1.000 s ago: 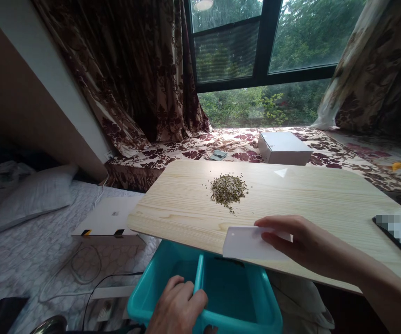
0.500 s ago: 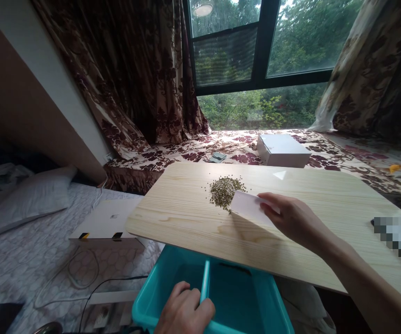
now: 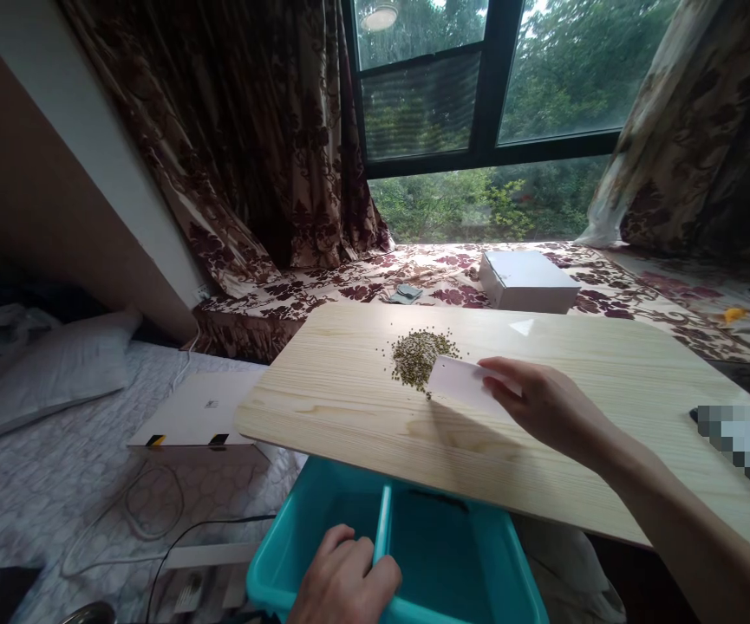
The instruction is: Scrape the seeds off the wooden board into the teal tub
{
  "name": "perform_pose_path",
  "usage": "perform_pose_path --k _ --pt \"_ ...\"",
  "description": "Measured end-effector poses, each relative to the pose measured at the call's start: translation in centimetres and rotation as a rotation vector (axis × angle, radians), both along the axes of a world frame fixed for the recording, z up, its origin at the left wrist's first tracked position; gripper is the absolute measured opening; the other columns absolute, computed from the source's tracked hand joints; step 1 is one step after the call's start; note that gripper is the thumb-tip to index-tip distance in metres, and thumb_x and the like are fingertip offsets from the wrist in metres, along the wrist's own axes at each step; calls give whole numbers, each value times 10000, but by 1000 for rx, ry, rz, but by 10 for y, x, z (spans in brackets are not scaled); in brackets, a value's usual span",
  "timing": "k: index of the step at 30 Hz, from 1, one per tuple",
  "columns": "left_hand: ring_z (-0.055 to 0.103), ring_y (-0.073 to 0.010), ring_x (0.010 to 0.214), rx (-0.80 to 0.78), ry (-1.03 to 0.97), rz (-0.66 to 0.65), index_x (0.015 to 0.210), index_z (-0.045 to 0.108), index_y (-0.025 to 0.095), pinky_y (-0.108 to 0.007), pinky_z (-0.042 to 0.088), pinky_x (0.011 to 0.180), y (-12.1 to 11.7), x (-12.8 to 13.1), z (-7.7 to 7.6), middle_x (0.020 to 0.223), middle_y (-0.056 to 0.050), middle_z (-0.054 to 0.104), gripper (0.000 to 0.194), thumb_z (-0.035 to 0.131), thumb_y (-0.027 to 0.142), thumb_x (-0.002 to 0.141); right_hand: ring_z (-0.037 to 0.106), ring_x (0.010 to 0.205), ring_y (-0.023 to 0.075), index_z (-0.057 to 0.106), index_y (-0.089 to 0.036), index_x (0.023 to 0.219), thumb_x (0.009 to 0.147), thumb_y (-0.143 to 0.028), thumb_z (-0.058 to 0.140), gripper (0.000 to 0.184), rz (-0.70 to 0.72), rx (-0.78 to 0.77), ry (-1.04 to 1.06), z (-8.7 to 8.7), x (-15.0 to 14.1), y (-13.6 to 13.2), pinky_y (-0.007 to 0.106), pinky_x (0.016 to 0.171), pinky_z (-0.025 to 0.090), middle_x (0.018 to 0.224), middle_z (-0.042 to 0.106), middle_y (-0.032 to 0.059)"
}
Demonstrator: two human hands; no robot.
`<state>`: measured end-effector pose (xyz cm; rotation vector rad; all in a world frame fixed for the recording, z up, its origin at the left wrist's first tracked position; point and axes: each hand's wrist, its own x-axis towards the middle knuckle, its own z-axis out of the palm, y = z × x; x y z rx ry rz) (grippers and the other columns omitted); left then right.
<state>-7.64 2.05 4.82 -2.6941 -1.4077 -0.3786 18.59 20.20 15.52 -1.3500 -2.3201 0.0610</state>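
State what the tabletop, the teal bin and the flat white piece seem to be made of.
Tabletop: wood or wood-look laminate, smooth with a slight sheen; pale grain lines run along it.
Teal bin: probably moulded plastic, smooth and softly glossy; even colour, rounded rim.
Flat white piece: likely thin plastic, smooth; it looks stiff and evenly white, though card is possible.

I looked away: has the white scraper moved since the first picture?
Yes: in the right hand, the white scraper has gone from the near edge of the wooden board inward to the right side of the seed pile.
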Motion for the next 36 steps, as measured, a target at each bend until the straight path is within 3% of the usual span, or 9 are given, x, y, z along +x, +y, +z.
perform_pose_path --k 4,11,22,31,36 --pt "550 -155 589 13 -8 38 798 498 225 -336 508 773 -1 3 1 654 12 486 242 332 309 954 709 683 229 720 -177 1033 864 -234 479 300 42 -16 -13 -2 -2 -1 295 577 494 864 775 88" --pt "526 -158 597 21 -110 68 782 487 225 -344 507 759 -1 8 6 661 15 482 147 432 340 854 709 663 222 717 -185 1009 869 -247 486 277 57 -5 16 2 4 -7 289 558 492 829 774 79" --pt "508 -151 589 48 -159 63 775 465 230 -337 495 756 -1 6 1 661 31 461 139 537 346 804 715 690 241 720 -181 1011 874 -255 478 288 69 -38 30 1 7 -10 317 581 515 868 775 97" --pt "501 -159 601 49 -166 108 772 468 236 -348 487 758 -3 10 4 660 31 471 121 568 241 704 712 677 223 709 -173 1003 875 -263 478 279 77 -57 47 1 5 -12 292 570 507 853 776 89" --pt "499 -155 597 67 -171 98 769 456 238 -341 485 756 -2 10 5 656 36 468 123 569 232 719 705 636 210 711 -195 1000 863 -231 489 262 82 -28 31 -1 1 -9 277 539 493 828 778 73"
